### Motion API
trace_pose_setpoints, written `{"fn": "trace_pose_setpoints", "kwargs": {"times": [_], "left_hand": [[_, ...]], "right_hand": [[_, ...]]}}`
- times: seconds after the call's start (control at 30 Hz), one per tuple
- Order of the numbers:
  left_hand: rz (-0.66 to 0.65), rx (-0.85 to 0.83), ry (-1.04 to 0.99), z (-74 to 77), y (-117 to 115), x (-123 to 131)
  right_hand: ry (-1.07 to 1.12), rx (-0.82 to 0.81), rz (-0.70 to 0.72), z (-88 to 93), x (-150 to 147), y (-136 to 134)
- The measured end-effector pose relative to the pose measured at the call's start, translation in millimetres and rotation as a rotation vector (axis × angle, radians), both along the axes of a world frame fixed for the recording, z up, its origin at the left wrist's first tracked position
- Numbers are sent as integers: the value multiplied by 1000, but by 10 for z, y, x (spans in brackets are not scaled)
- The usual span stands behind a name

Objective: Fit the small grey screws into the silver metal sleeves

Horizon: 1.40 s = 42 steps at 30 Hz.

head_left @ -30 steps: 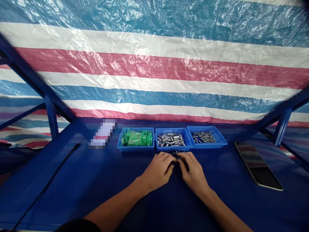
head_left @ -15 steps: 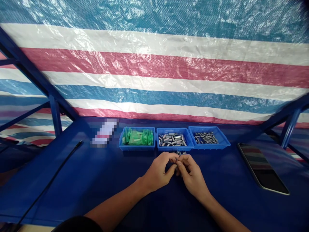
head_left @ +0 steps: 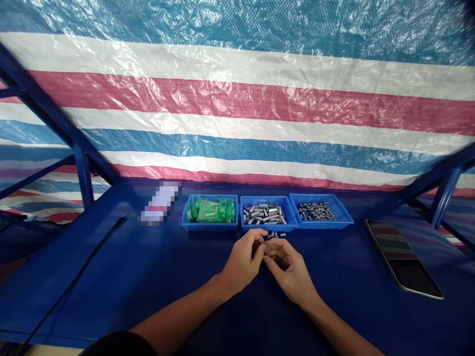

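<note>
My left hand and my right hand meet above the blue table, fingertips almost touching. Both have their fingers curled into a pinch; whatever lies between them is too small and hidden to name. Just beyond the fingertips, a few small metal pieces rest on the table. Behind these stands a blue bin of short silver metal cylinders. To its right, another blue bin contains smaller metal parts. A third blue bin, on the left, holds green plastic packets.
A dark phone or tablet lies on the right of the table. On the left are a black cable and a blurred-out pale item. A striped plastic sheet hangs behind, between blue frame bars.
Both hands have shifted slightly left, and their fingertips have rearranged. More of the loose metal pieces beyond them now shows.
</note>
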<state>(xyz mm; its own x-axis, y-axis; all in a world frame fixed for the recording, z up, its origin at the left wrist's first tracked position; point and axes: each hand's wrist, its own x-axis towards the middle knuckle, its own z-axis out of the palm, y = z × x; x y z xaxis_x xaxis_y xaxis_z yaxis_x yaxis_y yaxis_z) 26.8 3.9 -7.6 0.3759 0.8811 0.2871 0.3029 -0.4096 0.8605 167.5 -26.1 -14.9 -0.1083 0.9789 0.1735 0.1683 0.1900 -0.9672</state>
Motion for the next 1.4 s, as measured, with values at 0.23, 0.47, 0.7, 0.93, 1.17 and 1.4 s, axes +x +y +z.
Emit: {"fn": "trace_pose_setpoints", "kwargs": {"times": [0.23,0.47,0.7,0.93,1.17,1.4], "left_hand": [[-13,106,72,-11,14,-19],[60,-113,-149,47,69,-56],[35,-144,-191,101,34,-47],[27,-91,-60,81,51,-54],[-43,-80,37,80,39,-58],[-127,-129,-43,83,40,-48]], "right_hand": [[-336,186,-74,-60,-20,-75],[-676,369,16,-81,-100,-120],[-899,483,55,-102,-223,-24],[-522,362,60,-67,-122,19],[-341,191,-137,-13,-15,13],[-352,217,-219,-40,-18,13]]}}
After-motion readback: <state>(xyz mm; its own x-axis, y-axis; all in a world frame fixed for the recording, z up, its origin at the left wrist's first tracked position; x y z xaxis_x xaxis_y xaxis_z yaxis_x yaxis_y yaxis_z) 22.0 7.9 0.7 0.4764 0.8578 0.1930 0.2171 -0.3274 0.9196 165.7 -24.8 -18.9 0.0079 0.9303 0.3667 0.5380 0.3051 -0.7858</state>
